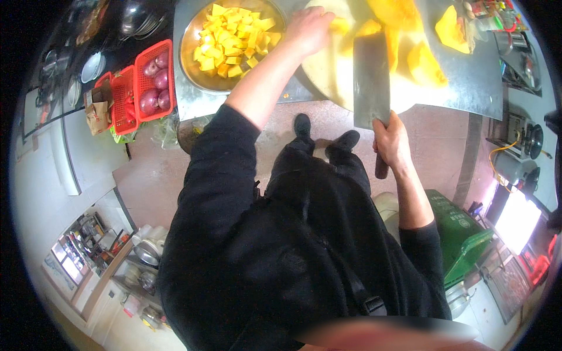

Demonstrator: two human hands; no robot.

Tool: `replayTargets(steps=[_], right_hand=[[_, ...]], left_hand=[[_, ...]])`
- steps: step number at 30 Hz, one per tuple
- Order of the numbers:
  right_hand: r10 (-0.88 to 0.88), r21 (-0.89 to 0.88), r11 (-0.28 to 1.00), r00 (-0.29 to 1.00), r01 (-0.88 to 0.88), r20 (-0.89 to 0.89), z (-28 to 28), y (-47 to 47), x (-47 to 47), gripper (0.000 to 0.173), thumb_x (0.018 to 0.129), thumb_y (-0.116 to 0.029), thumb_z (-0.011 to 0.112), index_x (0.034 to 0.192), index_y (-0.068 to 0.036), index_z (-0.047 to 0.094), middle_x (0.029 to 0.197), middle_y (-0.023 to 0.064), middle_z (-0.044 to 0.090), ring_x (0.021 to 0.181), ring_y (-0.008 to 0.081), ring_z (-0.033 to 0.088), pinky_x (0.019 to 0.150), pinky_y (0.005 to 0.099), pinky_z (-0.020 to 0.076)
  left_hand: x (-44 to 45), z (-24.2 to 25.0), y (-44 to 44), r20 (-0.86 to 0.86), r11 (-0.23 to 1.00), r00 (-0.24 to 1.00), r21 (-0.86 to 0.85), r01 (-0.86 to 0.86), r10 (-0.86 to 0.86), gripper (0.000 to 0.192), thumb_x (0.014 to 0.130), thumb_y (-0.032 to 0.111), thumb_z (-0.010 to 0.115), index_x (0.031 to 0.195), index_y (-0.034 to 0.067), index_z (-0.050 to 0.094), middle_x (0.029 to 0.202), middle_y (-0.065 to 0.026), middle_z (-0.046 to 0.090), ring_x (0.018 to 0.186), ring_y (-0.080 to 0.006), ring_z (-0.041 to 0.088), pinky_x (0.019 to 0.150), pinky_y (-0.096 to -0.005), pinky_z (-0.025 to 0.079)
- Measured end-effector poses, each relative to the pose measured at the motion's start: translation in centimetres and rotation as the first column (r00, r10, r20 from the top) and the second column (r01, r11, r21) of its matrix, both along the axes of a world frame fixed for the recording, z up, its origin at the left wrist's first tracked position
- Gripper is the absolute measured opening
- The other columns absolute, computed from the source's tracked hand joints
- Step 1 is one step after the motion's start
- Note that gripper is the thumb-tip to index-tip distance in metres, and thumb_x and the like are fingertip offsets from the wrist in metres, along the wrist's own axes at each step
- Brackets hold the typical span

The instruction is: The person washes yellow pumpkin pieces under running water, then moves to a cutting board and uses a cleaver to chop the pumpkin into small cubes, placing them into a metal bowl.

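My right hand (392, 140) grips the handle of a cleaver (372, 83), its broad blade lying over a round cutting board (327, 72). At the board's left side, the curled fingers of my left hand (310, 29) are on a pumpkin piece (339, 26), just left of the blade. Glare blurs the fingertips and this piece. Larger pumpkin chunks (423, 66) rest on the board to the right of the cleaver. Beside my left forearm, a round metal bowl (189, 66) holds many pumpkin cubes (228, 39).
A metal table (472, 83) carries the board, bowl and another pumpkin chunk (452, 30). Red plastic baskets (124, 98), one with red onions (151, 98), stand at left. A cardboard box (97, 109) sits beside them. A green wheeled bin (456, 232) is behind my right arm.
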State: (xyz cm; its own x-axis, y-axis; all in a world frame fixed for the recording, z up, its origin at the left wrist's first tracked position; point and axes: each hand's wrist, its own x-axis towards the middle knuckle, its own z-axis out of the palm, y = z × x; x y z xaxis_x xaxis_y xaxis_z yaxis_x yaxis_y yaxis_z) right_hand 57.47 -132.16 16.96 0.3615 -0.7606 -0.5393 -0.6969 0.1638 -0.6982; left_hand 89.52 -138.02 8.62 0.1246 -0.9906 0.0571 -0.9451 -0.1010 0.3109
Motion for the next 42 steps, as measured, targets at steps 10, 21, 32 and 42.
replayTargets(steps=[10, 21, 32, 42], right_hand=[[0.151, -0.366, 0.892, 0.938, -0.265, -0.313, -0.7, -2.7, -1.5, 0.024, 0.101, -0.021, 0.056, 0.109, 0.002, 0.058, 0.094, 0.0337, 0.068, 0.092, 0.0531, 0.067, 0.078, 0.0565, 0.0528], [0.323, -0.488, 0.673, 0.814, -0.556, -0.483, 1.9, -2.5, 0.6, 0.013, 0.103, -0.014, 0.053, 0.105, -0.002, 0.056, 0.073, 0.0205, 0.069, 0.07, 0.0384, 0.073, 0.062, 0.0492, 0.0575], [0.421, -0.424, 0.62, 0.736, -0.66, -0.531, -1.0, -3.6, 2.2, 0.012, 0.102, -0.01, 0.05, 0.104, -0.002, 0.058, 0.08, 0.0209, 0.07, 0.076, 0.038, 0.073, 0.064, 0.0477, 0.0591], [0.447, -0.427, 0.598, 0.724, -0.679, -0.526, 1.7, -3.9, 1.0, 0.014, 0.101, -0.011, 0.051, 0.102, -0.002, 0.061, 0.085, 0.0213, 0.071, 0.079, 0.0386, 0.073, 0.069, 0.0482, 0.0596]], left_hand=[[-5.9, -1.1, 5.3, -0.127, 0.991, 0.989, 0.117, -0.066, 0.081, 0.044, 0.085, 0.018, 0.072, 0.128, 0.011, 0.063, 0.119, -0.0153, 0.066, 0.119, -0.0358, 0.062, 0.1, -0.048, 0.052], [-7.2, -2.0, 6.8, -0.16, 0.998, 0.986, 0.045, -0.034, 0.041, 0.039, 0.086, 0.018, 0.072, 0.123, 0.008, 0.068, 0.123, -0.0175, 0.066, 0.114, -0.0372, 0.064, 0.096, -0.0461, 0.054], [-7.3, -2.0, 7.3, -0.169, 0.999, 0.986, -0.041, -0.009, 0.002, 0.031, 0.083, 0.011, 0.068, 0.113, 0.006, 0.067, 0.111, -0.0164, 0.066, 0.106, -0.0376, 0.065, 0.09, -0.0465, 0.055], [-7.9, -2.8, 7.0, -0.26, 0.982, 0.962, -0.142, -0.125, 0.085, 0.032, 0.081, 0.01, 0.07, 0.112, 0.004, 0.066, 0.11, -0.0183, 0.065, 0.104, -0.0403, 0.064, 0.089, -0.05, 0.054]])
